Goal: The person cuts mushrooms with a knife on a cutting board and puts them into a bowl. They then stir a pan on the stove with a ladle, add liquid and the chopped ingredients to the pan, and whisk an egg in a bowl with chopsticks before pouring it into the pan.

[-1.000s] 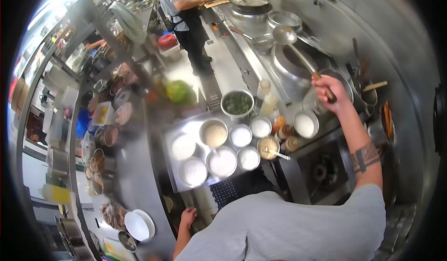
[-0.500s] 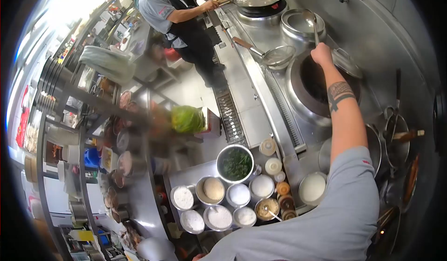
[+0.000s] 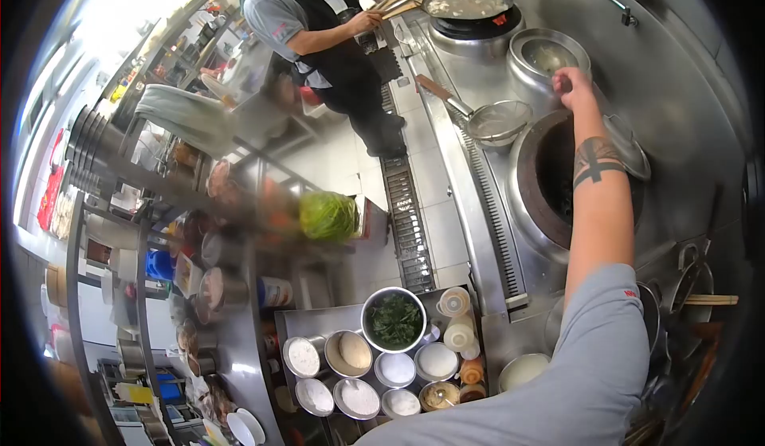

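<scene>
My right hand (image 3: 570, 86), at the end of my outstretched, tattooed forearm, is closed at the near edge of a round metal pot (image 3: 586, 46) at the upper right. The bowl of the ladle (image 3: 547, 57) shows dimly inside this pot; its handle is mostly hidden at my fist. Nearer to me, a large dark wok (image 3: 551, 163) sits below my hand and forearm. A strainer (image 3: 498, 121) with a wooden handle rests left of the wok. My left hand is out of view.
A co-worker (image 3: 331, 44) stands at the upper left, a hand near a wok of food (image 3: 466, 1). Bowls of pale powders (image 3: 356, 398), a bowl of greens (image 3: 393, 320) and bottles (image 3: 459, 336) stand in front of me. Shelves (image 3: 143, 287) line the left.
My right hand has brought the ladle forward from over the near burners to the far pot, its bowl now down inside. My left hand has left the view. The camera view has shifted.
</scene>
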The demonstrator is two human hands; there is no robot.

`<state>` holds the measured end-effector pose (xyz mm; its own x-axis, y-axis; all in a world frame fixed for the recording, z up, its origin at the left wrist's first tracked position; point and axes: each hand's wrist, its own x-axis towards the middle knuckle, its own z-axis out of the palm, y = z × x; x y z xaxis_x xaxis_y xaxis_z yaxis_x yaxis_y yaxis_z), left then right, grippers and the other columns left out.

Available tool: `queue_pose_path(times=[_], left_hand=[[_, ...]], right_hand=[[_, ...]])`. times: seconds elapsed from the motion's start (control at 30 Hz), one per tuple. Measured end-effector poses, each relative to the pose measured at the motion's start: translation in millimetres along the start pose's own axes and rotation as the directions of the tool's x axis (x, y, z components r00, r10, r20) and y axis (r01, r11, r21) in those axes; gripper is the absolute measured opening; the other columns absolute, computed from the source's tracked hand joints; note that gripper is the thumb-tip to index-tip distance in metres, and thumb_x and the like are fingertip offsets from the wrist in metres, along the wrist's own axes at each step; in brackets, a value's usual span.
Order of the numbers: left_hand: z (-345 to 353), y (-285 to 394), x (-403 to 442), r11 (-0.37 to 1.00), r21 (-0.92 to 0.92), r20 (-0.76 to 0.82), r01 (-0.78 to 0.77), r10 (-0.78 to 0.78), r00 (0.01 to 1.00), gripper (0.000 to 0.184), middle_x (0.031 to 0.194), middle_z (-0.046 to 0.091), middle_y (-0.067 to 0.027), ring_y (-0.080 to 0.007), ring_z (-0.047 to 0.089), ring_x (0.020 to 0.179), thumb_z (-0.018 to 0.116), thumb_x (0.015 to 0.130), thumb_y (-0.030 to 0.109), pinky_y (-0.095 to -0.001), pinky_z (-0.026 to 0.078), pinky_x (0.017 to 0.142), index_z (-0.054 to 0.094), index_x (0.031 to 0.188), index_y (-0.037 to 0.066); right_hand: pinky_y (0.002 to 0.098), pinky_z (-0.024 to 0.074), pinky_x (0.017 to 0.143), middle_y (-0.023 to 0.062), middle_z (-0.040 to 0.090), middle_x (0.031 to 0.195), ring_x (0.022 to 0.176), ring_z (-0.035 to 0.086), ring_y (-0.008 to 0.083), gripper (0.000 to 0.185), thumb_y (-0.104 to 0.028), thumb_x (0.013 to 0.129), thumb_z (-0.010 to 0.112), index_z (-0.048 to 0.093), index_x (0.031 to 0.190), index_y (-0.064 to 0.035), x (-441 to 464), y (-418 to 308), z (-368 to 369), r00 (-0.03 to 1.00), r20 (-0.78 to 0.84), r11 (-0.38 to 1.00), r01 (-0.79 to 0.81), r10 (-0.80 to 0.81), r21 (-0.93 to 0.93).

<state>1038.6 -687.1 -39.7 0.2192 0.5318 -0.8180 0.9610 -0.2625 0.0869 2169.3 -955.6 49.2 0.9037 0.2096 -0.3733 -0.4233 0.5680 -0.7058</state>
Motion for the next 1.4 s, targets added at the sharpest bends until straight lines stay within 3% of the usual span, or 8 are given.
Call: queue_pose_path(times=[0.37, 0.53, 0.57, 0.7, 0.8, 0.9, 1.0, 1.4], left_hand=[[9.3, -20.6, -3.2, 0.997, 0.066, 0.017, -0.030, 0.028, 0.999, 0.036, 0.118, 0.074, -0.0153, -0.0292, 0.068, 0.109, 0.066, 0.097, 0.029, -0.0408, 0.053, 0.098, 0.073, 0.122, 0.005], [13.9, -31.4, -6.1, 0.995, 0.085, 0.019, -0.045, 0.044, 0.999, 0.036, 0.120, 0.073, -0.0163, -0.0306, 0.067, 0.111, 0.064, 0.097, 0.028, -0.0417, 0.052, 0.099, 0.072, 0.122, 0.005], [15.4, -32.0, -6.9, 0.995, 0.084, 0.018, -0.048, 0.047, 0.999, 0.036, 0.120, 0.073, -0.0165, -0.0309, 0.067, 0.111, 0.064, 0.097, 0.028, -0.0419, 0.052, 0.099, 0.072, 0.123, 0.005], [20.8, -37.2, -10.8, 0.993, 0.098, 0.017, -0.063, 0.062, 0.998, 0.036, 0.121, 0.072, -0.0173, -0.0321, 0.067, 0.113, 0.063, 0.097, 0.028, -0.0426, 0.052, 0.100, 0.072, 0.123, 0.005], [25.4, -40.9, -16.0, 0.991, 0.107, 0.013, -0.077, 0.076, 0.997, 0.036, 0.122, 0.072, -0.0178, -0.0330, 0.066, 0.114, 0.062, 0.098, 0.027, -0.0431, 0.051, 0.101, 0.072, 0.124, 0.005], [32.7, -46.7, -24.4, 0.990, 0.109, 0.011, -0.087, 0.087, 0.996, 0.036, 0.123, 0.071, -0.0184, -0.0339, 0.066, 0.115, 0.061, 0.098, 0.027, -0.0436, 0.051, 0.101, 0.071, 0.124, 0.005], [43.5, -52.3, -32.5, 0.988, 0.111, 0.003, -0.109, 0.109, 0.994, 0.036, 0.124, 0.071, -0.0190, -0.0348, 0.065, 0.116, 0.060, 0.098, 0.026, -0.0442, 0.051, 0.102, 0.071, 0.125, 0.005], [80.6, -107.9, -42.5, 0.891, 0.268, 0.033, -0.367, 0.372, 0.928, 0.037, 0.127, 0.069, -0.0214, -0.0383, 0.064, 0.121, 0.057, 0.099, 0.025, -0.0462, 0.050, 0.105, 0.070, 0.127, 0.005]], right_hand=[[0.0245, 0.0476, 0.054, 0.0198, 0.055, 0.095, 0.067, 0.060, 0.0189, 0.013, 0.005, 0.088, 0.063, 0.051, 0.091, 0.0093, -27.1, -64.2, -71.9, 0.943, 0.302, 0.691, -0.124, -0.143, 0.712], [0.0268, 0.0461, 0.052, 0.0144, 0.058, 0.086, 0.065, 0.059, 0.0173, 0.014, -0.007, 0.090, 0.064, 0.056, 0.087, 0.0045, -51.0, -73.9, -43.0, 0.897, 0.429, 0.868, -0.126, -0.107, 0.481], [0.0286, 0.0471, 0.053, 0.0133, 0.060, 0.082, 0.067, 0.061, 0.0167, 0.015, -0.010, 0.088, 0.065, 0.058, 0.082, 0.0014, -76.8, -64.3, -16.0, 0.963, 0.247, 0.990, 0.129, -0.110, -0.063], [0.0454, 0.0597, 0.069, 0.0201, 0.075, 0.091, 0.090, 0.077, 0.0296, 0.019, -0.010, 0.083, 0.063, 0.074, 0.093, 0.0012, -70.9, -19.0, 6.9, 0.745, 0.236, -0.290, 0.061, -0.624, -0.955], [0.0549, 0.0598, 0.079, 0.0249, 0.075, 0.104, 0.099, 0.076, 0.0337, 0.028, -0.009, 0.082, 0.060, 0.075, 0.103, 0.0022, -59.8, 7.8, 0.3, 0.777, 0.269, -0.384, 0.038, -0.569, -0.923], [0.0395, 0.0579, 0.060, 0.0181, 0.072, 0.086, 0.073, 0.070, 0.0278, 0.013, -0.005, 0.085, 0.062, 0.070, 0.092, 0.0026, -43.7, 12.8, 13.3, 0.966, -0.097, 0.149, -0.061, -0.241, -0.987], [0.0297, 0.0484, 0.054, 0.0088, 0.059, 0.072, 0.061, 0.057, 0.0189, 0.007, -0.005, 0.087, 0.065, 0.060, 0.083, -0.0033, -25.0, 18.2, -10.9, 0.998, 0.039, 0.962, 0.059, -0.051, -0.266], [0.0259, 0.0464, 0.053, 0.0114, 0.046, 0.085, 0.070, 0.052, 0.0181, 0.012, 0.011, 0.083, 0.052, 0.046, 0.092, 0.0071, -56.4, -71.2, -64.7, 0.805, 0.445, 0.686, -0.065, -0.393, 0.724]])
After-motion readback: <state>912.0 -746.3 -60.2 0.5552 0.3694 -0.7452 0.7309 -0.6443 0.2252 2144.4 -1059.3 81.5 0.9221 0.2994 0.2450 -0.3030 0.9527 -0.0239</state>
